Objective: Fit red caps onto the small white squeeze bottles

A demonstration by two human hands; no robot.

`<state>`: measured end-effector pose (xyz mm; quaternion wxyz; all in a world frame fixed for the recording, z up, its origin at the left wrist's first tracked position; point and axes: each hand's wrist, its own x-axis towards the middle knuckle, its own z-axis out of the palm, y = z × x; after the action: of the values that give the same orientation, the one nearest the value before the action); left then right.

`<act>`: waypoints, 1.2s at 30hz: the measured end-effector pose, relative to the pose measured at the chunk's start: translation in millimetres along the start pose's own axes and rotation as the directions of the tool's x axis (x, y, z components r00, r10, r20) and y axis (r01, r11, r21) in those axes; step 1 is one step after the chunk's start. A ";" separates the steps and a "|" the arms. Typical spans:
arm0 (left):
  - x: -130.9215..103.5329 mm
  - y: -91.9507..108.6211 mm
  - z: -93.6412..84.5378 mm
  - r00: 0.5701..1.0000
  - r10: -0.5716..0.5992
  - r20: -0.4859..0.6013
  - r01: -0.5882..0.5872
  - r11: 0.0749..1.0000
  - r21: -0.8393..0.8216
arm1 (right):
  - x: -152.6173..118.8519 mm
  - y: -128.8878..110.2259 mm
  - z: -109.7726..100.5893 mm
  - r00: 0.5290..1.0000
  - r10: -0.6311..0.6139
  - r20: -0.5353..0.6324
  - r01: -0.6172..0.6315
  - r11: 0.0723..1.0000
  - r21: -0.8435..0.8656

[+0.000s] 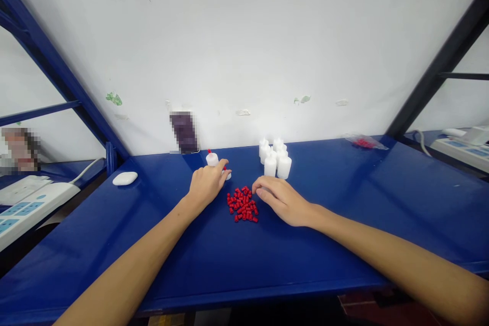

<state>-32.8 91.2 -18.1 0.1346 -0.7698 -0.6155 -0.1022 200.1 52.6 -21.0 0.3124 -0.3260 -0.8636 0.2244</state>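
Note:
My left hand is closed around a small white bottle with a red cap, mostly hidden behind my fingers. Just behind that hand stands another white bottle, also topped with a red cap. A loose heap of small red caps lies on the blue table between my hands. At the right edge of the heap is my right hand, its fingers curled and thumb drawn in; whatever its fingertips hold is hidden. Behind it, a group of several white bottles stands upright, showing no red caps.
A white rounded case lies on the table's left side. A phone-like dark object, blurred out, leans on the wall. A clear bag with red pieces lies at the back right. Blue metal posts flank the table.

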 end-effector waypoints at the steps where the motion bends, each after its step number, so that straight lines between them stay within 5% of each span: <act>1: -0.4 -0.2 -2.0 0.999 0.034 -0.009 -0.034 0.999 -0.030 | 0.6 0.4 0.2 1.000 0.002 0.005 -0.002 1.000 0.002; 4: -2.1 -3.1 -11.7 0.963 0.268 0.010 -0.265 0.955 -0.134 | 1.6 2.5 -0.7 1.000 0.002 0.021 -0.003 1.000 0.016; 7: -3.6 -8.9 -21.4 0.864 0.499 0.067 -0.474 0.851 -0.224 | 1.7 5.5 -1.2 0.999 0.003 0.039 -0.005 0.999 0.043; 13: -4.4 -11.6 -22.9 0.803 0.577 0.145 -0.536 0.807 -0.248 | 0.6 8.0 6.2 0.999 0.048 -0.026 -0.045 0.996 0.083; 19: -3.4 -7.4 -16.0 0.839 0.528 0.132 -0.488 0.838 -0.244 | -3.1 3.8 3.9 0.980 0.081 -0.183 -0.064 0.993 0.095; 26: -5.7 1.8 -19.6 0.925 0.375 -0.061 -0.358 0.807 -0.470 | 1.7 6.9 2.1 0.993 0.054 -0.105 -0.020 0.953 0.301; 30: -15.7 28.3 -30.2 0.968 0.242 -0.074 -0.210 0.609 -0.765 | 1.0 8.3 5.8 0.993 0.114 -0.034 -0.091 0.909 0.408; 36: -29.7 56.7 -29.9 0.939 0.287 -0.191 -0.309 0.457 -0.834 | -2.4 5.3 4.2 0.998 0.060 -0.020 -0.053 0.968 0.245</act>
<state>16.2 42.3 -4.2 -0.2381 -0.8295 -0.3391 -0.3745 201.0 53.8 -28.1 0.3552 -0.3125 -0.8156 0.3332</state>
